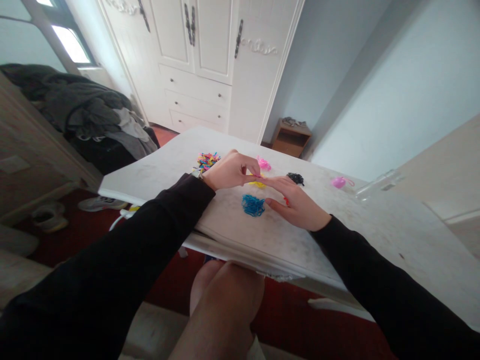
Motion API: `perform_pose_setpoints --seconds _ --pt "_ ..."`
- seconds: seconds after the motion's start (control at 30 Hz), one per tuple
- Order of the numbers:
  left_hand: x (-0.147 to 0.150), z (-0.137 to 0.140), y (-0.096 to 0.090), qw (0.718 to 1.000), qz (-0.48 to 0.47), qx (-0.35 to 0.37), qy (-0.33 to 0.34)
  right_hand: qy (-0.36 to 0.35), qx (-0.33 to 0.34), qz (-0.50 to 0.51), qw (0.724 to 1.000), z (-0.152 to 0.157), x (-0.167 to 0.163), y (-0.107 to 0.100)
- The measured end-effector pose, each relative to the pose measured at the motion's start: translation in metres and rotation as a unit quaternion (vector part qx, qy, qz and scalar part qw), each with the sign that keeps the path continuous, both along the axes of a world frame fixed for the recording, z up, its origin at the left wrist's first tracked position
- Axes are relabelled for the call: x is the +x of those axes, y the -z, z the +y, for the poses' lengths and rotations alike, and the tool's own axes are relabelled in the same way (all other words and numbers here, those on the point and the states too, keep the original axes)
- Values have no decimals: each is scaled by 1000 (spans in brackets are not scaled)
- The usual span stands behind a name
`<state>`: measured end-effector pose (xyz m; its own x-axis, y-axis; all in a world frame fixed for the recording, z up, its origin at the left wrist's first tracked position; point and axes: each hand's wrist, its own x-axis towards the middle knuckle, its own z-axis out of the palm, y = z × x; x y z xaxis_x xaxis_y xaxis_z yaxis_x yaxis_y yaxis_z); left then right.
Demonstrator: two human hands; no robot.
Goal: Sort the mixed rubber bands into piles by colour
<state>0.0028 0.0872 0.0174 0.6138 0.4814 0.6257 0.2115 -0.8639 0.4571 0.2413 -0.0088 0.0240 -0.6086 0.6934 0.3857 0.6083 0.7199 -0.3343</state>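
Over the yellow pile (257, 185), the left hand (230, 169) curls finger toward thumb, its hold impossible to tell, meeting the loosely spread right hand (296, 202), where light fingertips should best avoid scattering strands.

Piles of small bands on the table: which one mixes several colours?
The multicoloured pile, beside the left hand; the blue pile, black pile, yellow pile and pink pile each show one colour.
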Motion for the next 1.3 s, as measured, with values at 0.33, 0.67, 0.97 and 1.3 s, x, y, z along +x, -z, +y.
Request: perform_pose_setpoints --seconds 0.33,0.67,0.97,1.3 --pt "0 -4 -5 1000 7 -24 4 4 7 25 1000 -2 -2 -5" --pt "0 -4 -6 997 -5 -79 23 35 25 48 998 -4 0 -5" --pt "1 2 -1 999 -17 -43 -20 -13 7 47 999 -9 -3 -10" --pt "2 5 0 999 -2 -5 -54 24 22 35 999 -7 -2 -7"
